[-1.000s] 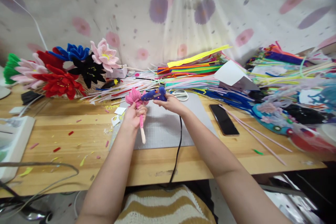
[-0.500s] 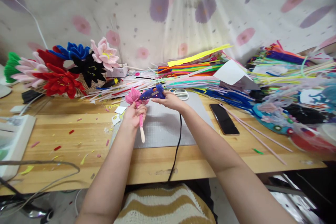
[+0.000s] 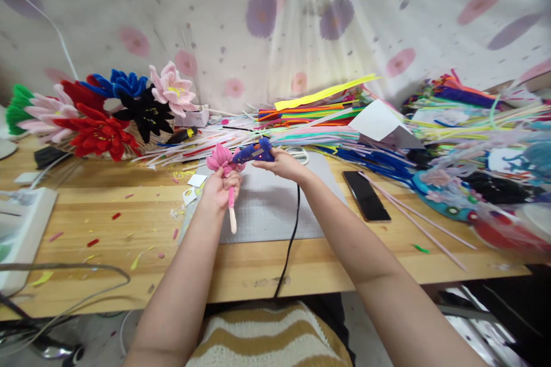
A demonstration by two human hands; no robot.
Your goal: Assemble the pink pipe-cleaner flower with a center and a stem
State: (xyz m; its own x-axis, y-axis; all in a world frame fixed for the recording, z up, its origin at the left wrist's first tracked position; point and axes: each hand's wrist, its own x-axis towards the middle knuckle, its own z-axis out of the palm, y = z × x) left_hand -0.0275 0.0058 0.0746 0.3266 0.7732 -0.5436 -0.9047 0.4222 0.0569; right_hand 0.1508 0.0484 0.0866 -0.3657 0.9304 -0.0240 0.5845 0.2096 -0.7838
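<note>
My left hand (image 3: 218,189) is closed round the stem of a pink pipe-cleaner flower (image 3: 220,157); the flower head stands above my fist and the pale stick end pokes out below. My right hand (image 3: 282,164) grips a blue glue gun (image 3: 255,153), its nozzle pointing left and touching the flower head. The gun's black cord (image 3: 289,241) runs down over a grey mat (image 3: 267,212) and off the table's front edge.
A bunch of finished flowers (image 3: 99,114) lies at the back left. Heaps of coloured pipe cleaners (image 3: 327,114) fill the back and right. A black phone (image 3: 367,195) and scissors (image 3: 297,155) lie right of the mat. A white box (image 3: 21,229) sits at the left edge.
Hardly anything differs: the glue gun has shifted very slightly against the flower head, and both hands stay where they were.
</note>
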